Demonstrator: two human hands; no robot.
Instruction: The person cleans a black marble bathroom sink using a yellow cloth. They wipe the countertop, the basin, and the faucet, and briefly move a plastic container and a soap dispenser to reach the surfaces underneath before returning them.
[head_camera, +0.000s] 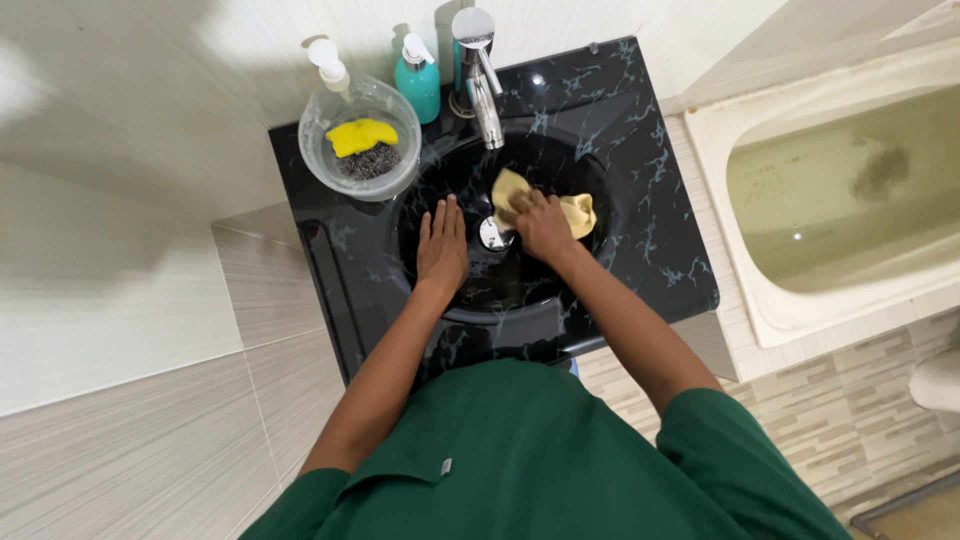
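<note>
**2 hands in a black marbled basin, 1 on a yellow cloth**

My right hand (543, 224) presses down on a pale yellow cloth (578, 212) inside the basin (600, 195), just beside the round metal drain (492, 234) at the bottom. My fingers are curled over the cloth and bunch it against the basin wall; part of it sticks out past my knuckles toward the right rim and part toward the tap. My left hand (441, 245) lies flat and spread on the basin's left slope, fingers together and pointing at the back wall, holding nothing. It rests close to the drain but apart from the cloth.

The chrome tap (481, 85) stands at the back edge of the black counter (655, 250), its spout reaching over the basin. Just to its left, against the back edge, stands 1 teal pump bottle (418, 84). In the counter's back left corner sits a clear bowl (392, 172) holding a yellow sponge (360, 135) and a grey steel scourer (368, 162), with a white pump head (327, 60) rising behind it. A pale tub (740, 260) runs along the counter's right side.
</note>
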